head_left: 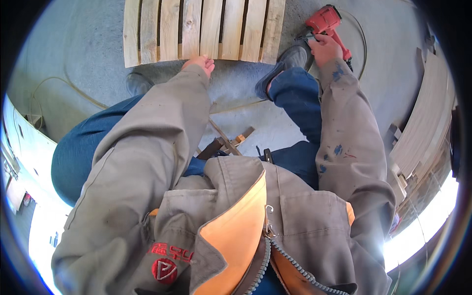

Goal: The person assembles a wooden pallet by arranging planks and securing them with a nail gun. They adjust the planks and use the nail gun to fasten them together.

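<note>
A panel of pale wooden slats, much like a pallet top, lies at the far side with narrow gaps between its boards. My left hand is at its near edge, fingers curled and closed against the end of a middle slat. Off to the right, my right hand is closed on a red nail gun, around its lower part beside the handle. The gun's body points away from me, above the hand. The hand covers part of the gun, so the exact grip is partly hidden.
My shoe stands between panel and nail gun. A thin air hose loops on the concrete floor at right; another hose runs at left. Wood offcuts lie between my legs. Long boards are stacked at right.
</note>
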A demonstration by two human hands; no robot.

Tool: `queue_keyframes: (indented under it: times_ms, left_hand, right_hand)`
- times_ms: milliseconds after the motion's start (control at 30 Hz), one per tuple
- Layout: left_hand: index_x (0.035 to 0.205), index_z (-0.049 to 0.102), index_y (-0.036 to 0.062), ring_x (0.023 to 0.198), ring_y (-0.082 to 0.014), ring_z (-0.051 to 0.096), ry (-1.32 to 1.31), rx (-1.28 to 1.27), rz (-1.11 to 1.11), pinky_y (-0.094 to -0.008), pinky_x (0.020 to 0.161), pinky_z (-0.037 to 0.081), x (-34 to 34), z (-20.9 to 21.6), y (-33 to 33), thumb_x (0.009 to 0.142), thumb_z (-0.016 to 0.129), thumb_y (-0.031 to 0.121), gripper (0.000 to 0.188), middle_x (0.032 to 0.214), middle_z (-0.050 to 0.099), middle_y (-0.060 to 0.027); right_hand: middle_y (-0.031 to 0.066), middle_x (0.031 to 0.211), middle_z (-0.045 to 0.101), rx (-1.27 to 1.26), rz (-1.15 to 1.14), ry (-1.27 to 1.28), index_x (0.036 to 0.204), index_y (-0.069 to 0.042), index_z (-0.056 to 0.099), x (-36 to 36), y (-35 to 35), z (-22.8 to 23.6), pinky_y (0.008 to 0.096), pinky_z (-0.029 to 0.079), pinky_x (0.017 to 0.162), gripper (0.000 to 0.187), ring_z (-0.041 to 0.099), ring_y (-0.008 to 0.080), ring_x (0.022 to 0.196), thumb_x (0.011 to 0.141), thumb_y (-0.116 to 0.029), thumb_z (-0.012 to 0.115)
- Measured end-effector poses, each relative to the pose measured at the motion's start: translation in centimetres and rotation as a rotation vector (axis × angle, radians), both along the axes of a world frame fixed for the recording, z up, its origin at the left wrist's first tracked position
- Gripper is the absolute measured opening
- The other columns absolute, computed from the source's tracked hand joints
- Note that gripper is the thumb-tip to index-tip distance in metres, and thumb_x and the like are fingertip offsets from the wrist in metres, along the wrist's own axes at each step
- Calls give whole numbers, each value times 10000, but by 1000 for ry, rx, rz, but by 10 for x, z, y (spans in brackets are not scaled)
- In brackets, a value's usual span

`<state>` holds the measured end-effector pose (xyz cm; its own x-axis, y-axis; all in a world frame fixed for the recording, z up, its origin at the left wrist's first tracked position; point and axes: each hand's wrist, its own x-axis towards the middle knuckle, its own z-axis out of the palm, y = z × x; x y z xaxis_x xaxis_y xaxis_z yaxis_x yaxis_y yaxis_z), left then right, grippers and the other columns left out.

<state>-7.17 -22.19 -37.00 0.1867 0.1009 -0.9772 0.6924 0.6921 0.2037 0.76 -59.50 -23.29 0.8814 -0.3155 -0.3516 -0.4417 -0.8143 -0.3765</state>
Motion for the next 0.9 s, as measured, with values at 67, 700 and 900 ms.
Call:
queue_keyframes:
  times_ms: [67, 700, 900]
  left_hand:
    - [1289, 462, -59, 1078, -315, 609, 1, -10, 11, -422, 981, 500, -1, -3, 0, 979, 532, 26, 330, 1208, 570, -200]
    - [1295, 444, -70, 1157, -310, 570, -24, -4, 28, -427, 1058, 464, -1, 13, -1, 1000, 506, 36, 320, 1254, 530, -195]
    - [1285, 458, -71, 1136, -310, 585, 32, 15, 75, -432, 1041, 474, 4, 18, -4, 995, 512, 29, 312, 1226, 551, -189]
  right_hand:
    - [132, 1105, 711, 69, -26, 50, 1171, -87, 694, -13, 23, -5, 362, 507, 916, 478, 669, 270, 1034, 772, -347, 745]
    - [130, 1081, 714, 56, 79, 133, 1143, -108, 700, -39, 57, -26, 372, 509, 927, 424, 666, 291, 1036, 802, -357, 726]
    - [153, 1104, 702, 141, 141, 226, 1124, -100, 704, -54, 101, -47, 373, 507, 934, 387, 660, 311, 1046, 806, -321, 707]
